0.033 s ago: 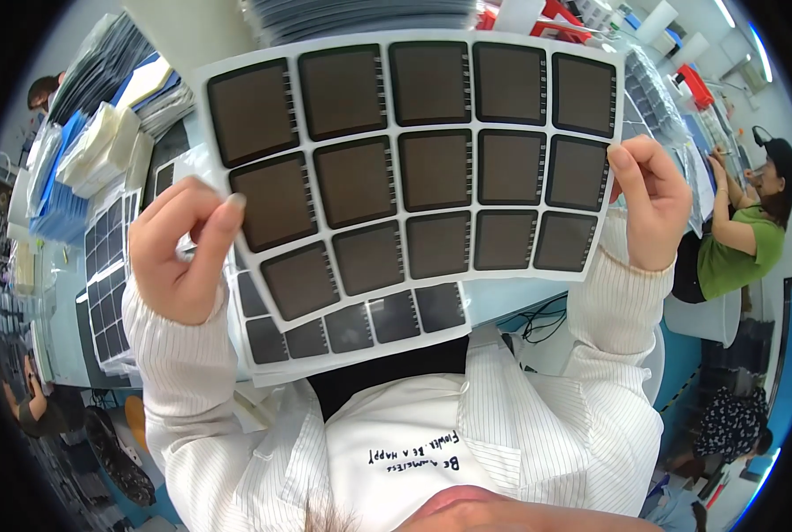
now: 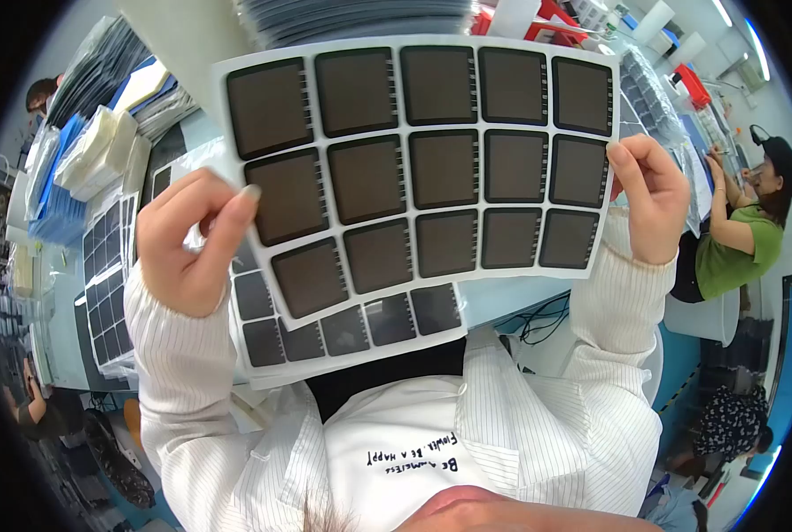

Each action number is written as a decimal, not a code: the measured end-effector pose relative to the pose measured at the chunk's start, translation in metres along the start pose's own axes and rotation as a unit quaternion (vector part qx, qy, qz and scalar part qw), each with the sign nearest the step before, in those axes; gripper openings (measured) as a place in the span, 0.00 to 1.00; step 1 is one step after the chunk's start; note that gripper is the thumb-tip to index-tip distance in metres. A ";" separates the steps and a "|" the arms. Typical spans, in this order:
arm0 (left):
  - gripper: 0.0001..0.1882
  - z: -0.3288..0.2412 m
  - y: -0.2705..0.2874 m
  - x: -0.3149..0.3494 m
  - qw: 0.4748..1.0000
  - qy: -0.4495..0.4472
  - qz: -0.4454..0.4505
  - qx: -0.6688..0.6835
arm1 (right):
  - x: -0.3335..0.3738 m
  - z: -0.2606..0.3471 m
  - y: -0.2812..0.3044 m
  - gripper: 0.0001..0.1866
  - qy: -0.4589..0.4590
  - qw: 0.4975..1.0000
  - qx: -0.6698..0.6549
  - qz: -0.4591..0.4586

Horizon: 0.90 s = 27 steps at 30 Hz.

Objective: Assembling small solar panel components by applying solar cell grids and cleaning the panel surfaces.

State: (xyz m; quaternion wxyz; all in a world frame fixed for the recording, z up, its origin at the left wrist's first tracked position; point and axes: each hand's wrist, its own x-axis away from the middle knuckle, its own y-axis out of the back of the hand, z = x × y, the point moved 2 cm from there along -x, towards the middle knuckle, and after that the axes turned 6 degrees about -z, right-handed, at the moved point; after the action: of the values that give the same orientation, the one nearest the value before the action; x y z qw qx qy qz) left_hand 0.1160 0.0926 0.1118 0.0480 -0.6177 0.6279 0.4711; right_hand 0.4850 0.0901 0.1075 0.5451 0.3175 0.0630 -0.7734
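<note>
Up in front of me is a white sheet (image 2: 444,168) bearing three rows of dark, square-cornered panels, each with a row of small notches along one side. My left hand (image 2: 192,239) is closed on its left edge, thumb against the front. At the opposite edge my right hand (image 2: 651,199) pinches the sheet between thumb and fingers. The sheet bows slightly and its lower left corner hangs lowest. Beneath it, partly covered, lie similar panelled sheets (image 2: 344,332) near the table's front edge.
More panelled sheets (image 2: 108,293) are stacked on the left of the glass-like table (image 2: 511,306). Piles of packets (image 2: 99,155) rise at the far left, and dark sheets (image 2: 351,19) at the back. A person in green (image 2: 740,235) works on the right.
My left hand has shifted a little to the right, carrying the sheet's left side with it. My right hand has barely moved.
</note>
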 end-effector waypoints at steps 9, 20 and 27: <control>0.17 0.002 -0.117 -0.085 0.966 0.162 0.151 0.131 | -0.097 -0.065 0.097 0.11 -0.053 0.989 0.118 0.077; 0.17 0.012 -0.233 -0.119 0.943 0.243 0.179 0.138 | -0.171 -0.151 0.126 0.16 -0.068 0.928 0.360 0.073; 0.18 0.006 -0.237 -0.122 0.944 0.248 0.194 0.095 | -0.176 -0.173 0.133 0.19 -0.089 0.945 0.309 0.063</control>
State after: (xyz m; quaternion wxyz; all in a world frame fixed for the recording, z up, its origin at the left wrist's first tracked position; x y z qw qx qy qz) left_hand 0.3357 0.2345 0.0605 -0.1435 -0.5742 0.7690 0.2413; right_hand 0.7120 0.2553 0.1023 0.4715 0.4038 -0.2478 -0.7438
